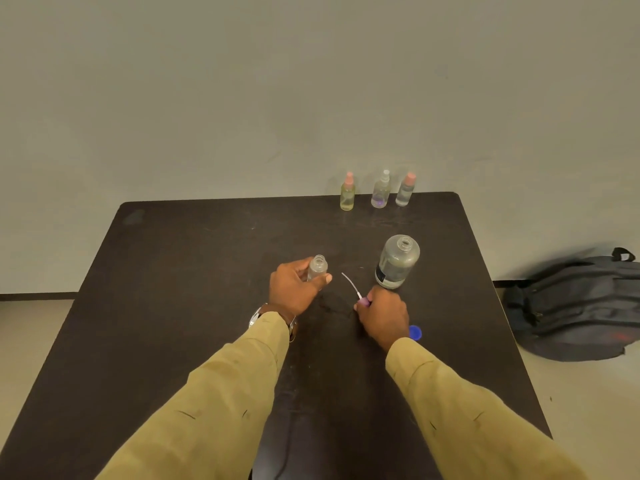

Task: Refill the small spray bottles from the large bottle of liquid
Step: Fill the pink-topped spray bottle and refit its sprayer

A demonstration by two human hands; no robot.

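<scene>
desk (194,258): dark brown, plain
sleeves (221,393): khaki yellow
large bottle (398,263): clear, dark label
cap (415,332): blue
spray head (363,301): pink, white tube
far spray bottles (380,190): pink tops, one white
backpack (571,306): grey
wall (242,98): pale grey-green

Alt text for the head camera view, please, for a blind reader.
A person's left hand grips a small uncapped spray bottle at a dark table while the right hand holds a pinkish spray top with a thin tube. A large open bottle stands just beyond the right hand, and three capped spray bottles stand at the far edge.
</scene>
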